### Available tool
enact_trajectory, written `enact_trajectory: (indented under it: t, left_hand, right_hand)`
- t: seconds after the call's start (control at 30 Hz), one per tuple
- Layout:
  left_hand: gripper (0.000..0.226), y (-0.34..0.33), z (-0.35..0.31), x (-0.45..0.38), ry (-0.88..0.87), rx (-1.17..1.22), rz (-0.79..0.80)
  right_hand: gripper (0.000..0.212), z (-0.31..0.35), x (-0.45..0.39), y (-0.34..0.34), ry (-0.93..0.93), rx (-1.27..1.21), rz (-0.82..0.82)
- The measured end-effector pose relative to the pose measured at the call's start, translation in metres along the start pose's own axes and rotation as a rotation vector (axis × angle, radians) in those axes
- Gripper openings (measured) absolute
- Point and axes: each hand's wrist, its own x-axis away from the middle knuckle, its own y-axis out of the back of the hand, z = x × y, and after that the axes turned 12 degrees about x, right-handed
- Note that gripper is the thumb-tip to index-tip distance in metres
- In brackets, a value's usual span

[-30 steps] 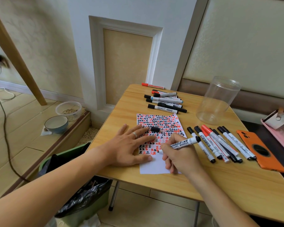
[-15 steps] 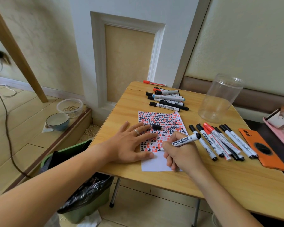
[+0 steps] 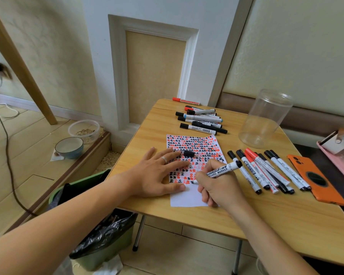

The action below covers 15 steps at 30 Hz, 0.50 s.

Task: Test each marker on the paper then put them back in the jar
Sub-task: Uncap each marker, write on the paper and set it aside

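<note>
Right hand [image 3: 219, 187] grip clenched round marker [image 3: 220, 171]; long axis slants, tip down-left on paper [image 3: 189, 199]. Left hand [image 3: 157, 175] flat, fingers spread.

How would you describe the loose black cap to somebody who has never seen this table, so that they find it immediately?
Start at the wooden table and find the sheet of paper covered in red and black marks. The cap lies on the paper just beyond the fingertips of the left hand. It is a short black piece alone, not attached to any marker, unlike the caps in the rows nearby.
</note>
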Motion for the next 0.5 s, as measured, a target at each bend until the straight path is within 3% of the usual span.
enact_trajectory:
  t: [0.5]
  left_hand:
    - [0.083, 0.0002, 0.0002, 0.0003, 0.001, 0.009, 0.006]
  right_hand:
    - [0.017, -0.0001, 0.0002, 0.0015, -0.023, -0.026, -0.002]
